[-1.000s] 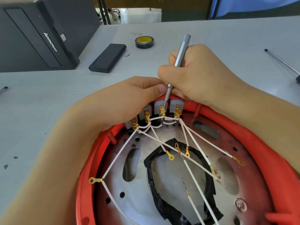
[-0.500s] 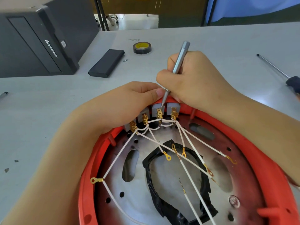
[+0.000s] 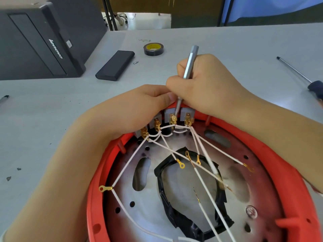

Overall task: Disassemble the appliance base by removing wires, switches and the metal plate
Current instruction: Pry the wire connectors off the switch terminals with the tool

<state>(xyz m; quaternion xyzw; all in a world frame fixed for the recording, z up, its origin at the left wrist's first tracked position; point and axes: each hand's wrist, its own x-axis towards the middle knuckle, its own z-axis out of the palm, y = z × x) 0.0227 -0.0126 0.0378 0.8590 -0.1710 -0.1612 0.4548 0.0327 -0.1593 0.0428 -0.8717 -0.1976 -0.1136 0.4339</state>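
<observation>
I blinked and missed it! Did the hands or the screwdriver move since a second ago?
Hardly anything changed. The right hand still grips the silver screwdriver, tip at the same brass terminal. The left hand still rests on the red base. Only the camera shifted.

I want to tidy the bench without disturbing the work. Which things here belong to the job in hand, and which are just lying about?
In use:
- red appliance base
- metal plate
- white wires
- grey switches
- silver screwdriver, held by the right hand
- left hand, on the rim beside the switches

Lying about:
- tape roll
- black case
- computer tower
- long screwdriver
</observation>
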